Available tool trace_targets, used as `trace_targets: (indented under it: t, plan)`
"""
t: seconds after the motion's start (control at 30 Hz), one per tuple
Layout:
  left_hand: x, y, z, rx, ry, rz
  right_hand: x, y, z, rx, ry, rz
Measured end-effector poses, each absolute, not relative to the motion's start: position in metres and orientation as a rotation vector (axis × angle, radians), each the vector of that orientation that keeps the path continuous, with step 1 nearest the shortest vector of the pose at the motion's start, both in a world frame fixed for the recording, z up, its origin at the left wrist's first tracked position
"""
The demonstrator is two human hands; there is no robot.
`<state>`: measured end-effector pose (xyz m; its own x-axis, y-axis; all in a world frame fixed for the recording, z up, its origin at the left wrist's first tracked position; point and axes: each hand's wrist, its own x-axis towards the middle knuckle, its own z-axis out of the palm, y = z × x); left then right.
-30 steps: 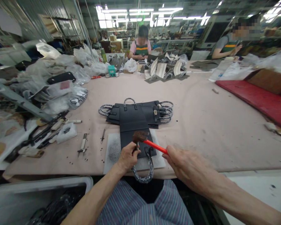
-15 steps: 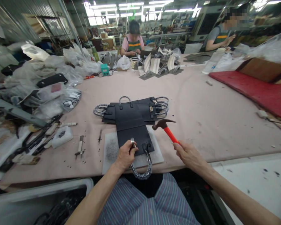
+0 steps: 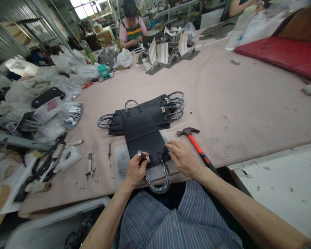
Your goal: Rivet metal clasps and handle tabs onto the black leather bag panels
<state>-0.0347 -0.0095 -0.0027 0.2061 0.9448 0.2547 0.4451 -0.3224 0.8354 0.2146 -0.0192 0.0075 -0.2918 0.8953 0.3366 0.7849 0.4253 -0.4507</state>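
My left hand is closed around a short metal punch, whose shiny top shows above the fingers. It rests over the near end of a black bag panel. A wrapped, looped handle hangs from that end toward me. At the panel's right edge, my right hand has its fingers extended and touches the panel beside the handle base. The claw hammer, with its red and black grip, lies on the table right of that hand. Beneath the panel is a pale board.
More black panels with wrapped handles lie stacked behind. On the left are a metal rod tool, a caliper-like tool and plastic bags. A red board lies far right. Another person sits across the table.
My right hand has let go of the hammer, which now lies on the table, and has moved left to the panel's edge. My left hand still holds the punch. The view has tilted and shifted.
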Motion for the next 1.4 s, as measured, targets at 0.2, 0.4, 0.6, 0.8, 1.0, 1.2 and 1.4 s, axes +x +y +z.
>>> trace_targets:
  t: [0.2, 0.4, 0.6, 0.8, 1.0, 1.2, 1.4]
  plan:
    - [-0.038, -0.014, -0.013, 2.015, 1.171, 1.151, 0.188, -0.014, -0.01, -1.403, -2.107, 0.398]
    - [-0.035, -0.017, -0.018, 1.806, 1.414, 1.17, 0.193, -0.014, -0.013, -1.399, -2.083, 0.459]
    - [-0.04, -0.014, -0.018, 1.791, 1.308, 1.171, 0.193, -0.012, -0.017, -1.412, -2.095, 0.476]
    - [-0.043, -0.013, -0.016, 1.759, 1.281, 1.193, 0.192, -0.013, -0.016, -1.424, -2.109, 0.464]
    - [-0.044, -0.02, -0.02, 1.996, 1.123, 1.116, 0.192, -0.013, -0.017, -1.426, -2.108, 0.475]
    - [-0.034, -0.013, -0.018, 1.493, 1.375, 1.331, 0.192, -0.013, -0.019, -1.422, -2.108, 0.466]
    - [-0.03, -0.015, -0.018, 1.679, 1.29, 1.252, 0.192, -0.013, -0.018, -1.44, -2.117, 0.46]
